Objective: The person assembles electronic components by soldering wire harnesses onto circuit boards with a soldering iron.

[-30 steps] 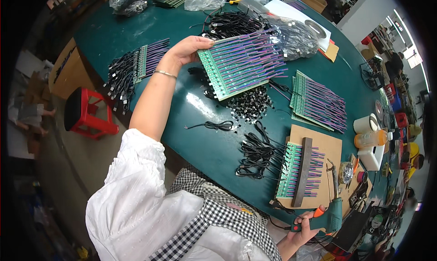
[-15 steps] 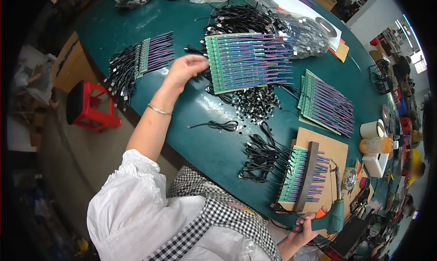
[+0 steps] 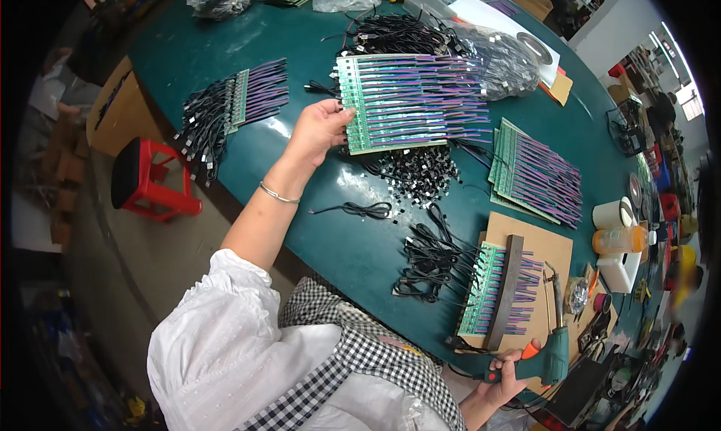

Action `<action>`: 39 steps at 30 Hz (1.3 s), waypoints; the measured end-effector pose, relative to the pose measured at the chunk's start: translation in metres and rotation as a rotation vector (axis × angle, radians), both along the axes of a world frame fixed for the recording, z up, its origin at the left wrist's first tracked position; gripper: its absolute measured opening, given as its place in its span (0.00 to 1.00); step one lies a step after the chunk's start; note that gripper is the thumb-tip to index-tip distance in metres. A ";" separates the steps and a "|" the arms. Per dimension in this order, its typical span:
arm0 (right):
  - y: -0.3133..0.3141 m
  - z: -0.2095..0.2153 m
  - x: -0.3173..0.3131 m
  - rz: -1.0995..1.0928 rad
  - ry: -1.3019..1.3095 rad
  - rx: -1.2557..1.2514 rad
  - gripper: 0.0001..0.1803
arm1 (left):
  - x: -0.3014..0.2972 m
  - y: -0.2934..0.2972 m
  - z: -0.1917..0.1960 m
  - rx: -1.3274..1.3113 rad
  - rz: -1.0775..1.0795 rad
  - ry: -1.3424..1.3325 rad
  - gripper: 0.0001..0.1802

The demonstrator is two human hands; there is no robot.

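Observation:
My left hand [image 3: 317, 133] pinches the left edge of a green circuit board panel [image 3: 356, 85] with rows of purple and blue wires running off to the right. Its thumb lies on top; the other fingers are partly hidden at the edge. In my right hand [image 3: 508, 384], at the lower right, is a green soldering gun [image 3: 556, 356] with an orange trigger part, its tip pointing away from me. Just left of the gun, another wired circuit board [image 3: 484, 284] lies under a dark bar [image 3: 506, 292], with black cables [image 3: 429, 262] fanning out from its left side.
Small black-and-white connectors [image 3: 424, 172] are heaped below the held panel. More wired panels [image 3: 529, 172] are stacked at right, and a cabled board [image 3: 239, 100] lies at left. An orange bottle [image 3: 619, 240] stands at the right edge. A red stool [image 3: 156, 179] is beside the table.
My left hand has moved right and closed on the panel's left edge, and the panel has shifted slightly. My right hand keeps the soldering gun in nearly the same place.

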State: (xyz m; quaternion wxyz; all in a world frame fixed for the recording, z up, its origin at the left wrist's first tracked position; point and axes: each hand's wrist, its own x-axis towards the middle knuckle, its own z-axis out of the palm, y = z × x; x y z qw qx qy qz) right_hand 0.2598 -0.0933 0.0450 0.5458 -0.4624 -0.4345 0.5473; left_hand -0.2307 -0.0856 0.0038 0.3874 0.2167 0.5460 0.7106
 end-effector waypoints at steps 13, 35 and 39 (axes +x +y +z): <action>0.008 -0.002 0.046 -0.008 0.334 0.147 0.38 | 0.146 -0.031 0.036 0.064 -0.343 -0.218 0.12; 0.019 -0.024 0.014 0.412 0.337 0.179 0.36 | 0.234 -0.034 0.004 -0.348 -0.740 -0.249 0.07; 0.022 -0.024 0.013 0.426 0.319 0.168 0.36 | 0.230 -0.034 0.004 -0.330 -0.759 -0.303 0.08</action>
